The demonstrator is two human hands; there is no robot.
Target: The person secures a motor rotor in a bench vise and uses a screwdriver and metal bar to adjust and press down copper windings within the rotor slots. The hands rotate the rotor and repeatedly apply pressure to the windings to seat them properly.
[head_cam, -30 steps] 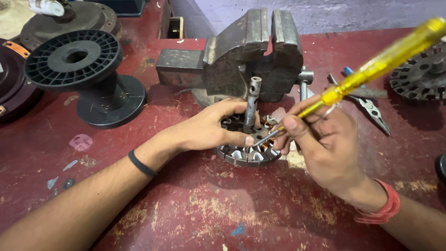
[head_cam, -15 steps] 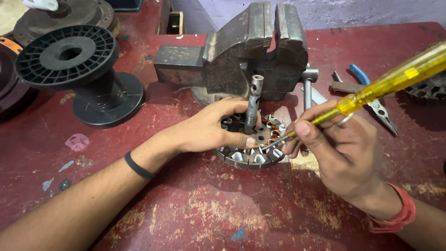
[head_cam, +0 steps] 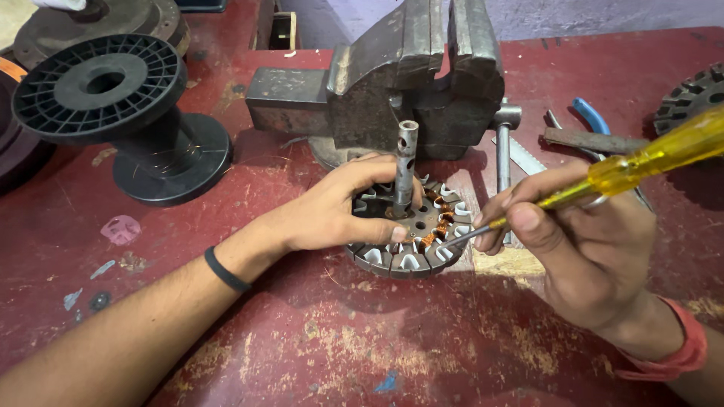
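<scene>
- A worn, dark-red painted desk [head_cam: 317, 332], scratched and chipped, carries one grey iron bench vise [head_cam: 407, 83] and one black plastic spool [head_cam: 113, 113].
- My left hand [head_cam: 339, 207] clamps the single round metal stator with copper windings [head_cam: 411, 237], centre desk.
- My right hand [head_cam: 581, 241] pinches one yellow-handled screwdriver [head_cam: 603, 177], tip at the windings.

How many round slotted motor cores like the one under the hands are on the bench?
2: one motor core under the left hand, poked by the right hand's screwdriver; another core at the right edge, partly cut off.
</scene>
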